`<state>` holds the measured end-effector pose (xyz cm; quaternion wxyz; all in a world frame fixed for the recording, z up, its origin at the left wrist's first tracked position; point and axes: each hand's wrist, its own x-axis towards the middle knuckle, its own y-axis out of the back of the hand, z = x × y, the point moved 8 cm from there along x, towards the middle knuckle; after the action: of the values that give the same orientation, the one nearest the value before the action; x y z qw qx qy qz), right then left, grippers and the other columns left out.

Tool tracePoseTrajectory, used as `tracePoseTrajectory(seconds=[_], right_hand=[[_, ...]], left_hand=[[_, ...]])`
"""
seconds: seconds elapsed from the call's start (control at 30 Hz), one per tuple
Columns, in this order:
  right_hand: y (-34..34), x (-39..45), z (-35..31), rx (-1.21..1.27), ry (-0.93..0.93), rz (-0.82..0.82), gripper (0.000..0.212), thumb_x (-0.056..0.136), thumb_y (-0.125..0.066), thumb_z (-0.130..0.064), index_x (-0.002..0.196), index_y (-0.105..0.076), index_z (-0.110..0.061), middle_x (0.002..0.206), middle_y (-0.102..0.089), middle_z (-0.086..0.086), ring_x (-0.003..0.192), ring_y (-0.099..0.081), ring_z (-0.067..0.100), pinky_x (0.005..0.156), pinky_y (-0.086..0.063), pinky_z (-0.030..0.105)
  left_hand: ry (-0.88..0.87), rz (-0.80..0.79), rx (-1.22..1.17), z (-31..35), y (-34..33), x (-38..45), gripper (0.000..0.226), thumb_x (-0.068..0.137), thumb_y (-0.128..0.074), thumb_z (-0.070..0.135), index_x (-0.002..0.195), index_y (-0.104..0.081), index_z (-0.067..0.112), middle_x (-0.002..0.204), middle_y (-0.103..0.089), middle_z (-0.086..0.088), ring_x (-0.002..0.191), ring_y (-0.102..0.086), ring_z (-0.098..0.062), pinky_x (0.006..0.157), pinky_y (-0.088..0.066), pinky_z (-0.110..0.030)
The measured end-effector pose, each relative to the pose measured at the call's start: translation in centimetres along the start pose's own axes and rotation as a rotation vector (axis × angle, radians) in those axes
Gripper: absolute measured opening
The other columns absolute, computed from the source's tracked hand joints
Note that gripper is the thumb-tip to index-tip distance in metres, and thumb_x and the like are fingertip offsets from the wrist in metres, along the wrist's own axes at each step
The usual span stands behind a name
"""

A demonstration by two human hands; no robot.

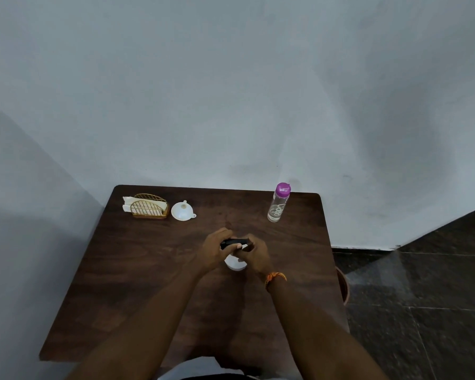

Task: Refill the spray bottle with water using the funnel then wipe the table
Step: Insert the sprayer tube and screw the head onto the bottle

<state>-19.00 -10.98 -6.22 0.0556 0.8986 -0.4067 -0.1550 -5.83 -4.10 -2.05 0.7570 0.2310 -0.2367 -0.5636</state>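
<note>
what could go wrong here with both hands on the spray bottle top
1. Both the left hand and the right hand grip the black spray head, and nothing steadies the white spray bottle lower down. It might tip if the head comes free suddenly.
2. The funnel lies far off by the napkin holder, so reaching for it may leave the opened bottle unheld.
3. The water bottle stands near the table edge, where a careless reach could knock it.

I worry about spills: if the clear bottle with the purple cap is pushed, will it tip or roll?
The water bottle stands tall and narrow near the table's far edge, so a push up high would probably tip it. Being round, it would likely roll once down. Its purple cap appears closed, so little should spill.
</note>
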Motion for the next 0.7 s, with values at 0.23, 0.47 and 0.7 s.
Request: tracePoseTrajectory(seconds=[0.23,0.47,0.7], right_hand=[[0.1,-0.1,0.8,-0.067,-0.015,-0.121,0.033,0.082,-0.084,-0.016,0.115,-0.078,-0.015,0.084,-0.080,0.010,0.076,-0.077,0.028,0.075,-0.061,0.034],[0.2,-0.8,0.4,-0.123,0.023,0.043,0.028,0.076,-0.088,-0.034,0.103,-0.083,-0.031,0.079,-0.079,-0.005,0.067,-0.073,0.016,0.063,-0.059,0.035],[-0.4,-0.6,2.4,-0.127,-0.060,-0.085,0.053,0.073,-0.087,-0.045,0.121,-0.074,-0.028,0.105,-0.078,0.000,0.093,-0.074,0.018,0.081,-0.061,0.043]], left_hand=[[0.015,-0.025,-0.024,0.2,-0.1,-0.2,0.028,0.093,-0.070,0.041,0.089,-0.067,0.013,0.085,-0.062,0.001,0.076,-0.059,-0.013,0.068,-0.049,-0.033],[0.024,0.013,-0.045,1.2,0.3,-0.7,0.027,0.092,-0.069,0.039,0.090,-0.070,0.012,0.085,-0.064,0.002,0.077,-0.058,-0.008,0.069,-0.047,-0.025],[0.080,-0.079,-0.087,1.3,0.5,-0.5,0.011,0.087,-0.080,0.031,0.087,-0.073,0.023,0.088,-0.061,0.004,0.078,-0.059,-0.010,0.069,-0.047,-0.025]])
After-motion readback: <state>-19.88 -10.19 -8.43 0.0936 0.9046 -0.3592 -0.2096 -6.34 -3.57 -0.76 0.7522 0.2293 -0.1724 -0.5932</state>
